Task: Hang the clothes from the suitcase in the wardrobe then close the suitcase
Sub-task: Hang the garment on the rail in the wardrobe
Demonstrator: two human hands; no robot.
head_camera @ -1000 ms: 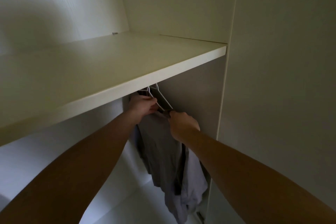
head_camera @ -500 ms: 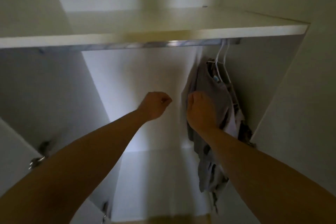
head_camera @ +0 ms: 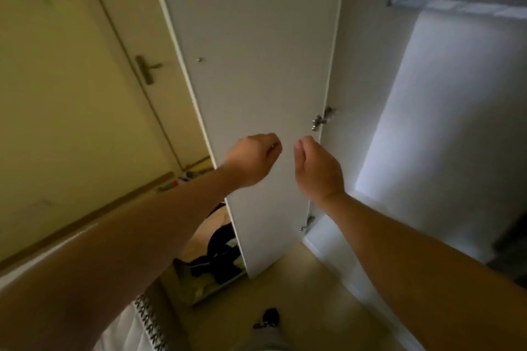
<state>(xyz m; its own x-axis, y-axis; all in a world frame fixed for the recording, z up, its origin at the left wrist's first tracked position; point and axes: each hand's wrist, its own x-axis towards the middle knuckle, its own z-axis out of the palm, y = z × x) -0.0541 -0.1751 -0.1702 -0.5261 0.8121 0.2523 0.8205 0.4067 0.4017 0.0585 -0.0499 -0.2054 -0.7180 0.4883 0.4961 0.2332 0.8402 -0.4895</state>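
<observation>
Both my hands hang in the air in front of the open white wardrobe door (head_camera: 256,80). My left hand (head_camera: 251,159) and my right hand (head_camera: 316,168) have loosely curled fingers and hold nothing. To the right, the wardrobe interior shows its metal rail (head_camera: 456,7) under a shelf. A dark edge of hanging clothing (head_camera: 510,236) shows at the far right. On the floor at lower left, partly hidden behind the door, lies the open suitcase (head_camera: 211,291) with dark clothes (head_camera: 219,253) in it.
A cream room door with a metal handle (head_camera: 147,70) stands at the left. A patterned fabric edge (head_camera: 149,322) shows at the bottom left. A small dark object (head_camera: 266,318) lies on the tan floor near my feet.
My hands have let go of the hanger and the grey garment and drawn back out of the wardrobe. My view has swung left and down to the door and floor.
</observation>
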